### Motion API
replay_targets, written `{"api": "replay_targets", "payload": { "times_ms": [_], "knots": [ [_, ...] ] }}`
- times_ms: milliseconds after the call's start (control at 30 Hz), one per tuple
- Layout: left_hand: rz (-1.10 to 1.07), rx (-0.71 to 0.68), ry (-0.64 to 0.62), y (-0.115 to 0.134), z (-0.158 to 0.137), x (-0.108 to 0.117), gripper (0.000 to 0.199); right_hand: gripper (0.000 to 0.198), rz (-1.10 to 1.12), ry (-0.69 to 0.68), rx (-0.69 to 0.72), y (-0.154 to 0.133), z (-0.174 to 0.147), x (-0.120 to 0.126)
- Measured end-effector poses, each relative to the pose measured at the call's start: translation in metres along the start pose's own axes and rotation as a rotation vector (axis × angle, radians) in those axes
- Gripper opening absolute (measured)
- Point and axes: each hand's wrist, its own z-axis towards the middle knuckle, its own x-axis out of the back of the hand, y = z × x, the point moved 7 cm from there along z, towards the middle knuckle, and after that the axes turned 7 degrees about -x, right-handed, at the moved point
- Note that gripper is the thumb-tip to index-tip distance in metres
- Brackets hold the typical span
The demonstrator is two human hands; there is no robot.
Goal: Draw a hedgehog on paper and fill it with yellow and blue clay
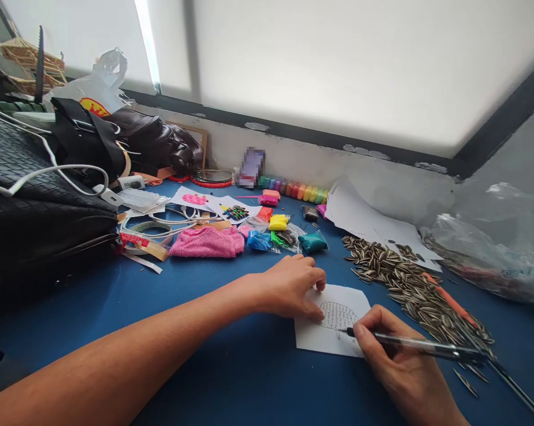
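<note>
On the blue tabletop lies a white sheet of paper (309,337) bearing a dome-shaped outline filled with small dashes and short marks beneath it. My left hand (293,287) rests on its upper left part, thumb on the paper beside the drawing and fingers apart, slightly bent. A black pen with a clear barrel (420,344) is pinched in my right hand (400,355); its tip meets the paper just under the dome's lower edge. Close to the right hand spreads a heap of striped sunflower seeds (411,290), with a long orange object (451,302) lying across it.
A pink cloth (208,241) and colourful clay packets (279,222) lie beyond my left hand. White papers (360,207) and a clear plastic bag (493,242) are at right. A black woven bag (40,219) fills the left side; a phone (251,167) leans on the wall.
</note>
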Motion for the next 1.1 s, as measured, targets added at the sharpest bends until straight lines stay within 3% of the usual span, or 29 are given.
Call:
{"api": "replay_targets", "payload": {
  "times_ms": [333,567,1100],
  "knots": [
    [-0.014,0.001,0.004,0.000,-0.002,0.000,0.042,0.031,0.008,0.078,-0.021,0.009,-0.001,0.008],
    [-0.011,0.005,-0.004,0.000,-0.002,0.000,0.042,0.032,-0.004,-0.021,-0.027,0.009,0.000,0.002],
    [0.002,0.001,-0.008,0.000,-0.002,-0.001,0.042,0.033,-0.011,-0.040,-0.028,0.013,-0.001,-0.001]
  ]
}}
